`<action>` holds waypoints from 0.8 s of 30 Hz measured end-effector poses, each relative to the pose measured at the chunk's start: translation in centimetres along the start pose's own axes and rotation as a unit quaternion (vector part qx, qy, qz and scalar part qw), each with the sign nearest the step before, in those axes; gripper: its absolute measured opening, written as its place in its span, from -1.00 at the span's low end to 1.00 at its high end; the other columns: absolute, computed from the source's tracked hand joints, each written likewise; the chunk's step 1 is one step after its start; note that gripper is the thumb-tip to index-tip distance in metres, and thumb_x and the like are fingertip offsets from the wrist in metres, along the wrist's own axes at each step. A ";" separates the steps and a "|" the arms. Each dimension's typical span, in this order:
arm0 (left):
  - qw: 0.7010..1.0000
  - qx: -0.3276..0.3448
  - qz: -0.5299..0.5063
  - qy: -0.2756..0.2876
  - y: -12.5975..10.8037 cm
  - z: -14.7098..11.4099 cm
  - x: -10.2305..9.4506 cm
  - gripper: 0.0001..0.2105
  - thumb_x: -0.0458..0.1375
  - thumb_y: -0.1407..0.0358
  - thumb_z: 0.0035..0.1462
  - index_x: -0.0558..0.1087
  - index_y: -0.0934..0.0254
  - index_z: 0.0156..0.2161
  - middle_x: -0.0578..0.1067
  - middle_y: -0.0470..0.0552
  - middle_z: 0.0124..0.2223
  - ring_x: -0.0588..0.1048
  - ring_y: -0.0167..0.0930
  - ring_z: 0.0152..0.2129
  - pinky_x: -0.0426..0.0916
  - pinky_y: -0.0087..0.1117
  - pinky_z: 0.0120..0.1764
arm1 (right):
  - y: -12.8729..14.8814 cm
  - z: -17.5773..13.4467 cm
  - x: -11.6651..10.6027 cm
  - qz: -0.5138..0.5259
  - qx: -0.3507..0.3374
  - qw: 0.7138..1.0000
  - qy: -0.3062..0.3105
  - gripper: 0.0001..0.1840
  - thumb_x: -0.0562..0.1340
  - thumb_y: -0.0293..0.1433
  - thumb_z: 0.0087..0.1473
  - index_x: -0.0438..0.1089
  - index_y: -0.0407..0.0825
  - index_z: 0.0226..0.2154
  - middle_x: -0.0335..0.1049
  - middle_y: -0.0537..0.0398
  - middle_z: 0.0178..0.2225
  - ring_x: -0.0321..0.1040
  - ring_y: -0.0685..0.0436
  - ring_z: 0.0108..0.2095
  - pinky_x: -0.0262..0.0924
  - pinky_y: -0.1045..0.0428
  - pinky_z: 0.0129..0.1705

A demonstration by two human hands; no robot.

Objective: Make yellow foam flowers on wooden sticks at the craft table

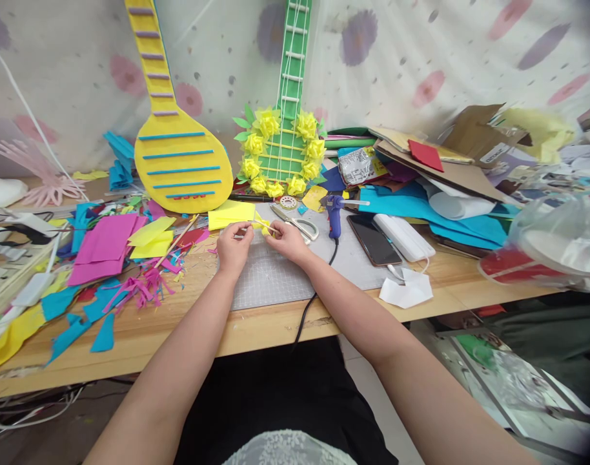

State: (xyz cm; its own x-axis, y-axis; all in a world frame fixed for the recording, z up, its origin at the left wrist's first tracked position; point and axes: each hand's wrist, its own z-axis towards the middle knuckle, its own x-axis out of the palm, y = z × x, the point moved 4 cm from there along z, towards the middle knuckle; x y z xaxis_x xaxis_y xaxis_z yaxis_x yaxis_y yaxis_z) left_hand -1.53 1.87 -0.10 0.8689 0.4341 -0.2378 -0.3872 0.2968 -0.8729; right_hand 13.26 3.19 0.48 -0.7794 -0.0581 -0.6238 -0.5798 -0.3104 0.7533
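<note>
My left hand (235, 245) and my right hand (286, 239) meet over the grey cutting mat (261, 284), both with fingers pinched. Between them runs a thin pale stick (270, 228) with a small piece of yellow crepe paper (263, 226) at it. My right fingers grip the stick; what exactly the left fingertips pinch is too small to make out. Just behind the left hand lies a folded yellow crepe paper sheet (232, 215). Beside the right hand rest scissors (302, 226), partly hidden by it.
A purple glue gun (334, 216), a phone (374, 239) and a white power bank (404, 237) lie rightward. Behind stand a yellow paper guitar (183, 161) and a green one (290, 129) ringed with yellow flowers. Magenta crepe paper (104, 248) and scraps cover the left.
</note>
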 end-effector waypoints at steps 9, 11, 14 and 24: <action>1.000 0.007 0.024 0.004 -0.2 0.0 0.0 -0.87 0.13 0.34 -0.10 0.43 0.27 -0.36 0.47 -0.05 -0.35 0.41 -0.52 -0.50 0.32 -0.51 -0.44 | 0.0 0.0 0.1 -0.001 -0.004 1.000 0.005 -0.84 0.08 -0.27 -0.10 0.18 -0.03 -0.55 0.11 0.26 -0.62 0.01 0.08 -0.56 -0.13 0.14 -0.49; 0.999 0.005 0.040 -0.006 -0.2 -0.1 0.0 -0.84 0.16 0.35 -0.13 0.40 0.26 -0.33 0.45 -0.05 -0.30 0.41 -0.53 -0.50 0.30 -0.51 -0.45 | 0.1 0.0 0.1 0.001 -0.006 1.000 0.005 -0.83 0.09 -0.27 -0.11 0.16 -0.03 -0.55 0.09 0.27 -0.62 0.01 0.08 -0.57 -0.14 0.14 -0.50; 0.997 0.001 0.062 -0.033 -0.5 -0.2 -0.2 -0.78 0.19 0.36 -0.15 0.32 0.25 -0.31 0.42 -0.08 -0.27 0.40 -0.56 -0.51 0.30 -0.52 -0.45 | 0.0 0.0 0.3 0.014 -0.008 1.000 0.004 -0.83 0.09 -0.27 -0.10 0.15 -0.03 -0.55 0.07 0.27 -0.63 0.00 0.08 -0.58 -0.14 0.14 -0.52; 0.987 0.092 0.122 -0.051 -1.6 -0.6 0.0 -0.92 0.12 0.41 -0.05 0.29 0.25 -0.39 0.36 -0.13 -0.42 0.36 -0.56 -0.51 0.29 -0.55 -0.45 | -0.5 0.4 1.0 0.088 -0.016 0.996 0.004 -0.77 0.09 -0.21 -0.08 0.14 -0.03 -0.55 -0.01 0.29 -0.63 -0.06 0.10 -0.59 -0.16 0.15 -0.53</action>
State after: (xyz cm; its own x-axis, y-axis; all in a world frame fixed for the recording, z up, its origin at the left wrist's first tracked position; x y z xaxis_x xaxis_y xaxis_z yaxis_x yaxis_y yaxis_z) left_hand -0.72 0.85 1.06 0.7109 0.5918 -0.3800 -0.6393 0.3186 -0.6998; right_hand 12.72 3.66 -0.46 -0.8665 -0.1223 -0.4839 -0.4260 -0.3240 0.8447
